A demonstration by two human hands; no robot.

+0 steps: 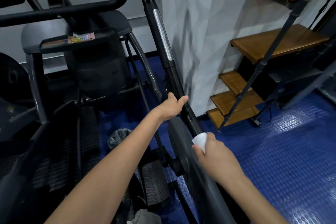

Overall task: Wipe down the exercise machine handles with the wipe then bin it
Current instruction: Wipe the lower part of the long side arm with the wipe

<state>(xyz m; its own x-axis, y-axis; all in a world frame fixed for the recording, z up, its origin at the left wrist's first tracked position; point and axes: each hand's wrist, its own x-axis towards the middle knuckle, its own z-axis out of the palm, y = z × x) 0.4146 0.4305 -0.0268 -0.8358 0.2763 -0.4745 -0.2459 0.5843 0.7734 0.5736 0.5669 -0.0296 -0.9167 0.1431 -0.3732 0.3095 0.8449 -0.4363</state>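
Note:
A long black handle bar [164, 45] of the exercise machine runs from top centre down to the lower right, with a silver strip on its upper part. My left hand [172, 106] grips the bar about halfway down, thumb over the top. Lower on the same bar, my right hand [211, 152] holds a white wipe [200, 139] wrapped against the bar. A small bin lined with a dark plastic bag [119, 137] stands on the floor below my left forearm.
The machine's console and crossbars [60, 3] fill the upper left, with a tray holding a packet [81, 37]. A foot pedal [155, 183] lies below. Wooden stairs [269, 47] with a metal rail rise at right. Blue studded floor mat [281, 151] spreads right.

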